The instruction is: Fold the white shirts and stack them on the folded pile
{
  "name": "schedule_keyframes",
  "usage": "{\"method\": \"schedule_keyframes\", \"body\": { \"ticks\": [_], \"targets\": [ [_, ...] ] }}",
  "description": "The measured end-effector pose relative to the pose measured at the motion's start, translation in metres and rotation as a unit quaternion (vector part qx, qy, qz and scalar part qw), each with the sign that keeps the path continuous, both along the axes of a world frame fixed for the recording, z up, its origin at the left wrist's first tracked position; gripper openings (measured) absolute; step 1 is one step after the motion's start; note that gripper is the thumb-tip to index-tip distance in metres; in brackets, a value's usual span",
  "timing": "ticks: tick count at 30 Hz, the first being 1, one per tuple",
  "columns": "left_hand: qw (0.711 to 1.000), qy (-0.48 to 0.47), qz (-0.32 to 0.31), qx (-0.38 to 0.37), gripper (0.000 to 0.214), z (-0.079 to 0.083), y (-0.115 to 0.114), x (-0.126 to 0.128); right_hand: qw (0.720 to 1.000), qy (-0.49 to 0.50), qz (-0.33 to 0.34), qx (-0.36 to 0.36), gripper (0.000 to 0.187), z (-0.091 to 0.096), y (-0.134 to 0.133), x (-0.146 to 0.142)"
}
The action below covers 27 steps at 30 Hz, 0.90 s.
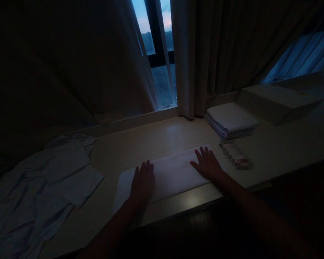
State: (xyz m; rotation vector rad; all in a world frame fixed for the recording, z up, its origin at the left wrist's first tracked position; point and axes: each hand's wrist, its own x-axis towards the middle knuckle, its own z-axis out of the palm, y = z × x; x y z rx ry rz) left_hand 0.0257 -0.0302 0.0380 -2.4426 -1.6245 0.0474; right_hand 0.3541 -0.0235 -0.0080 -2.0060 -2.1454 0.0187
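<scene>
A white cloth (172, 174), folded into a long flat strip, lies on the pale tabletop in front of me. My left hand (143, 182) rests on its left part, palm down, fingers stretched out toward the window. On the right end of the cloth, my right hand (207, 163) lies flat with its fingers spread. Neither hand grips anything. The light is dim, so fine detail of the cloth, perhaps a towel, cannot be made out.
A loose heap of white cloths (62, 169) covers the table's left. At the back right stand a neat stack of folded cloths (230, 120) and a box (280, 99). A blurred-out object (236, 155) lies right of my right hand. Curtains (189, 61) hang behind the table (162, 133).
</scene>
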Motion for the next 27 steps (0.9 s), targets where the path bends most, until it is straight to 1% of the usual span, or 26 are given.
{"method": "schedule_keyframes", "body": {
  "ticks": [3,5,7,9,11,13,17,22,25,27],
  "targets": [
    [0.998,-0.056,-0.018,-0.022,0.061,-0.005,0.002,0.049,1.000,0.004,-0.001,-0.003,0.084,0.001,0.000,0.000],
    [0.996,-0.084,-0.010,-0.040,0.067,-0.012,0.003,0.072,1.000,0.007,-0.003,-0.001,0.083,0.001,0.000,-0.001],
    [0.994,-0.099,0.003,-0.053,0.069,-0.020,0.003,0.081,1.000,0.009,-0.002,0.003,0.082,0.001,-0.001,-0.001],
    [0.993,-0.104,0.003,-0.059,0.067,-0.026,0.004,0.076,1.000,0.012,0.000,0.004,0.082,0.002,-0.001,-0.001],
    [0.993,-0.101,0.002,-0.060,0.065,-0.028,0.004,0.060,1.000,0.014,0.001,0.001,0.082,0.002,-0.001,0.000],
    [0.994,-0.095,0.017,-0.059,0.063,-0.028,0.005,0.038,1.000,0.016,0.000,-0.004,0.082,0.001,0.000,0.000],
    [0.994,-0.072,0.053,-0.059,0.060,-0.028,0.006,-0.017,1.000,0.011,0.003,-0.016,0.083,-0.001,0.002,0.001],
    [0.991,-0.062,0.107,-0.047,0.060,-0.039,0.008,-0.081,1.000,0.006,0.007,0.000,0.081,-0.001,-0.001,0.001],
    [0.989,-0.076,0.123,-0.039,0.057,-0.047,0.010,-0.109,1.000,0.013,0.005,-0.001,0.081,0.000,-0.001,0.001],
    [0.988,-0.085,0.122,-0.033,0.057,-0.051,0.011,-0.118,1.000,0.014,0.005,-0.003,0.081,0.000,-0.001,0.001]
  ]
}}
